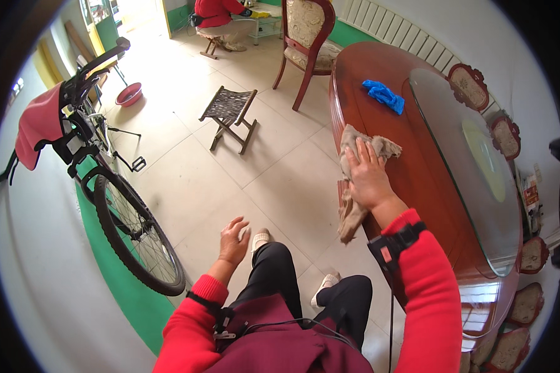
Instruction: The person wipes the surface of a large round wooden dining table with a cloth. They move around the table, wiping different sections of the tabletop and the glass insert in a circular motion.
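My right hand (367, 179) lies flat, fingers spread, over a beige rag (351, 140) at the edge of a reddish-brown wooden table (429, 186). Part of the rag hangs down over the table's rim. Beyond it on the wood lies a crumpled blue plastic bag or glove (384, 96); which of these I cannot tell. A glass turntable (448, 154) covers the table's middle. Hanging free above the tiled floor, my left hand (234, 241) is empty, its fingers loosely curled and apart.
A folding stool (228, 109) stands ahead on the tiles. Along the left wall leans a bicycle (137, 233) with a pink cloth (39, 126). Farther off are a red basin (129, 94), an upholstered chair (308, 42) and a seated person (219, 18). More chairs (469, 86) line the table's right side.
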The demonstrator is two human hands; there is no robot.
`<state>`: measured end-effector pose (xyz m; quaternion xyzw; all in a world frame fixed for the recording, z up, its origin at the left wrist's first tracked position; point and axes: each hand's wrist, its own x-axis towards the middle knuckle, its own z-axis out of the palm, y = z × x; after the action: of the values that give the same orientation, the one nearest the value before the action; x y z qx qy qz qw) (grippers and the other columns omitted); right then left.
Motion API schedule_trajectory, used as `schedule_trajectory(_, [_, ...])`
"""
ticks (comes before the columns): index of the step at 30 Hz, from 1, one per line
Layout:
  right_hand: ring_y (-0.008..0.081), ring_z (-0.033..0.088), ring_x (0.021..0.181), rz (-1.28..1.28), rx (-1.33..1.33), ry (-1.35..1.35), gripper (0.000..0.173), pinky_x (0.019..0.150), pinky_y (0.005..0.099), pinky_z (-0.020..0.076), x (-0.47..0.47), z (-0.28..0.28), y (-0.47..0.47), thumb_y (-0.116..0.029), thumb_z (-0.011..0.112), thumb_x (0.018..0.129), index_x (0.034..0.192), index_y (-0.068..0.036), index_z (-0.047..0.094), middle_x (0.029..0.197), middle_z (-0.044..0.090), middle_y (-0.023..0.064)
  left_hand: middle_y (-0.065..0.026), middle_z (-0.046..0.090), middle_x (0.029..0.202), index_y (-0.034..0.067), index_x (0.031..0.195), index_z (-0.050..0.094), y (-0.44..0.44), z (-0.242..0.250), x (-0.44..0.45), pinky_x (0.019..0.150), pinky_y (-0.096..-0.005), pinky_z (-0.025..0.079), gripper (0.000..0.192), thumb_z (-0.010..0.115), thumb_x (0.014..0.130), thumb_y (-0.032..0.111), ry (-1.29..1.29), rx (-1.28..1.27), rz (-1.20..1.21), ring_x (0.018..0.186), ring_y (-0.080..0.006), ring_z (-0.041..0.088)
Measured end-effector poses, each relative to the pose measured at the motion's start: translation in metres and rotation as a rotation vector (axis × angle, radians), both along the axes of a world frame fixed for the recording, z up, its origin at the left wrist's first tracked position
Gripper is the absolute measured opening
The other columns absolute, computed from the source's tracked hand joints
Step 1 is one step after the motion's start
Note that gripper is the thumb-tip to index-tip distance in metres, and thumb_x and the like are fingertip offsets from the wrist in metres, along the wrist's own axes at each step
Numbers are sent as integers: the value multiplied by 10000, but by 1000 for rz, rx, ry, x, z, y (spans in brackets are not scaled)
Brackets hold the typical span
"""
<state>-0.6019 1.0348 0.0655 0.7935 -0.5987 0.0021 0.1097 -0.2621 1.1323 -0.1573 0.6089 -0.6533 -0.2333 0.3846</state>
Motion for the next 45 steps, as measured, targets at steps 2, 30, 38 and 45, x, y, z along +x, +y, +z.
schedule_trajectory(2, [430, 291, 1466, -37, 9, 17, 686, 1132, 611, 321, 8, -2, -37, -127, 607, 842, 1496, -69, 408, 1600, 279, 220, -150, 646, 1272, 83, 1076, 699, 5, -4, 22, 1026, -469, 434, 207, 692, 884, 161, -31, 18, 41, 1198, -369, 577])
schedule_trajectory(30, [357, 221, 1513, -31, 126, 261, 522, 1110, 609, 338, 27, 11, -39, -181, 630, 846, 1351, -54, 590, 1643, 251, 112, -168, 644, 1260, 69, 1026, 714, 49, 21, 59, 1004, -458, 476, 196, 716, 833, 101, -90, -5, 78, 1180, -371, 591])
schedule_trajectory(38, [374, 276, 1481, 103, 12, 241, 409, 1091, 623, 358, -15, 0, 102, -159, 531, 934, 1313, -17, 588, 1625, 284, 127, -175, 640, 1275, 68, 1038, 715, 45, 58, 37, 1016, -454, 473, 199, 716, 841, 93, -134, -116, -37, 1196, -366, 591])
schedule_trajectory(45, [343, 377, 1431, 151, -106, 41, 422, 1080, 579, 410, -71, -2, 236, -156, 579, 909, 1324, -76, 592, 1547, 412, 114, -166, 631, 1299, 74, 1072, 703, 42, 86, -1, 1033, -433, 472, 207, 700, 865, 72, -110, -125, -194, 1225, -344, 588])
